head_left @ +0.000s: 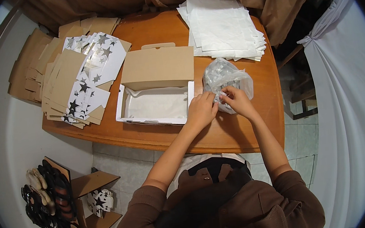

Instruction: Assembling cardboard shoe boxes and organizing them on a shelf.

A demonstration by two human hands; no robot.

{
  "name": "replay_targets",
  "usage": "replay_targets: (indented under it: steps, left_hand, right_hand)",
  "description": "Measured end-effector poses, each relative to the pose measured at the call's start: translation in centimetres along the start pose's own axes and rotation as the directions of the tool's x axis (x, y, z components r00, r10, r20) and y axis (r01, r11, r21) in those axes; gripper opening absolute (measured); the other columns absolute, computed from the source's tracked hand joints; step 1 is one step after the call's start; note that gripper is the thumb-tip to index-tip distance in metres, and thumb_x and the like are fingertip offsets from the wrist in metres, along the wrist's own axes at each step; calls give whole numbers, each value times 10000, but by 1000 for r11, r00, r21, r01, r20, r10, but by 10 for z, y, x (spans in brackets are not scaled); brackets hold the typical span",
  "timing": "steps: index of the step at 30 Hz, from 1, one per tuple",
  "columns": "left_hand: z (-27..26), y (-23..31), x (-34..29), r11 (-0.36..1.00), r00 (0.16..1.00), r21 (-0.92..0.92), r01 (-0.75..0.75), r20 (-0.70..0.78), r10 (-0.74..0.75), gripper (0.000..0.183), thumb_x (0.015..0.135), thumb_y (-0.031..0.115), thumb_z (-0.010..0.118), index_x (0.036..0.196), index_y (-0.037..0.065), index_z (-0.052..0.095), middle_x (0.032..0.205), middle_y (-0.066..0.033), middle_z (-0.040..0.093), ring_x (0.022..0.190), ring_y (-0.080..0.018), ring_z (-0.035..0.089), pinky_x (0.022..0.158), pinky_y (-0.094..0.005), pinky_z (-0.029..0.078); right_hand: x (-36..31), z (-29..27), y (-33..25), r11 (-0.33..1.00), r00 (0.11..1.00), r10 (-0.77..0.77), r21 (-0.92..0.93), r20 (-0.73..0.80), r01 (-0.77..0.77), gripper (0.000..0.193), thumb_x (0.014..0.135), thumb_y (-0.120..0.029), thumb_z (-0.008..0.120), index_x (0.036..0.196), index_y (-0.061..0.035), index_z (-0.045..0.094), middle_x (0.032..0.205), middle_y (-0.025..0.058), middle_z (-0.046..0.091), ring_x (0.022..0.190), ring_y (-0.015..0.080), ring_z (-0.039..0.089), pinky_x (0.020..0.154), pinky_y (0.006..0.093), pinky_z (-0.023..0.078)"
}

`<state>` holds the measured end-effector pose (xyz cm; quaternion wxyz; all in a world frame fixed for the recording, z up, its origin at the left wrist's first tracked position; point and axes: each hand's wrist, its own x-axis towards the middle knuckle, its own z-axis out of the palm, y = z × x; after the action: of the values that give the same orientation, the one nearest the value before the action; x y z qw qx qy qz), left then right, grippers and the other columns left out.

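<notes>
A clear plastic bag point(226, 74) with small greyish contents, too small to name, stands on the wooden table. At its near left edge, my left hand point(202, 111) has its fingers bent together against the plastic. My right hand point(239, 102) reaches over the bag's near side, thumb and fingertips pinched close to the left fingers. What lies in that pinch is too small to make out. Just left of my hands sits an open cardboard box point(157, 65), its brown lid raised. White tissue paper point(157, 103) lines the inside of the box.
Flat cardboard box blanks point(61, 78), some printed with stars, are piled at the table's left. A stack of white paper sheets point(220, 25) lies at the far right. Lower left, a rack point(94, 183) holds several shoes point(44, 191). White cloth point(341, 97) hangs at right.
</notes>
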<state>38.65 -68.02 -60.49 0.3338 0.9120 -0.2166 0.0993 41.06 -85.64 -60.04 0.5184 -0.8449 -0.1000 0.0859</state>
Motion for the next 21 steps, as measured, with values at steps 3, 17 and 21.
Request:
replay_targets:
  steps: [3, 17, 21]
  left_hand:
    - [-29, -7, -3, 999, 998, -21, 34, -58, -35, 236, 790, 151, 599, 979, 10, 583, 971, -135, 593, 897, -315, 575, 781, -407, 452]
    - [-155, -153, -65, 955, 970, 204, 215, -161, -184, 174, 827, 140, 570, 948, 18, 598, 896, -150, 616, 838, -329, 588, 740, -413, 450]
    - [-158, -177, -74, 944, 976, 254, 209, -120, -184, 174, 816, 134, 571, 944, 20, 601, 941, -142, 601, 868, -325, 578, 744, -414, 448]
  right_hand:
    - [11, 24, -21, 974, 1000, 15, 226, 12, -18, 210, 854, -113, 607, 1026, 4, 586, 830, 92, 650, 675, 128, 622, 596, 253, 485]
    - [113, 209, -96, 987, 935, 28, 137, 353, -81, 200, 887, -51, 475, 1065, 27, 525, 820, 103, 613, 653, 143, 615, 583, 274, 507]
    - [127, 249, -92, 989, 952, 77, 99, 295, -111, 223, 838, -60, 475, 1017, 40, 562, 704, 146, 636, 570, 189, 620, 538, 322, 491]
